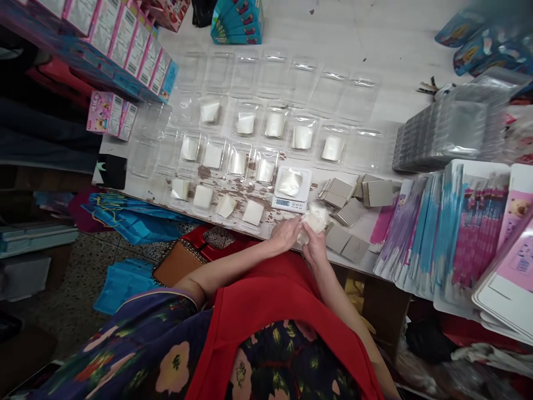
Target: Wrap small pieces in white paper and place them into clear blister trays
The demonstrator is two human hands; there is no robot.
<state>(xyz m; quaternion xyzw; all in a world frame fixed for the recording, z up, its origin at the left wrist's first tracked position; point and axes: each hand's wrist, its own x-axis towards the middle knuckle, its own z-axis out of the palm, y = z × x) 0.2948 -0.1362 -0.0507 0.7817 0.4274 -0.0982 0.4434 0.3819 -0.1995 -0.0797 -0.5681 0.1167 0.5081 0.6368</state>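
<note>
A crumpled whitish plastic packet (315, 220) is held between both hands at the table's front edge. My left hand (286, 234) pinches its left side with closed fingers. My right hand (315, 244) grips its lower right side, thumb on top. Just beyond them is a small white digital scale (290, 204) with another white packet (290, 183) on its pan. Left of the scale, a row of folded white packets (252, 212) lies along the edge. Behind are clear plastic trays (244, 161), several holding a white packet. Flat grey squares (336, 192) lie right of the hands.
Stacked clear trays (441, 130) and upright printed cards (433, 222) stand on the right. Pink boxes (120, 44) line the far left, with a black box (110, 171) at the table's left end. A teal box (237, 22) sits at the back. Blue bags (125, 286) lie below left.
</note>
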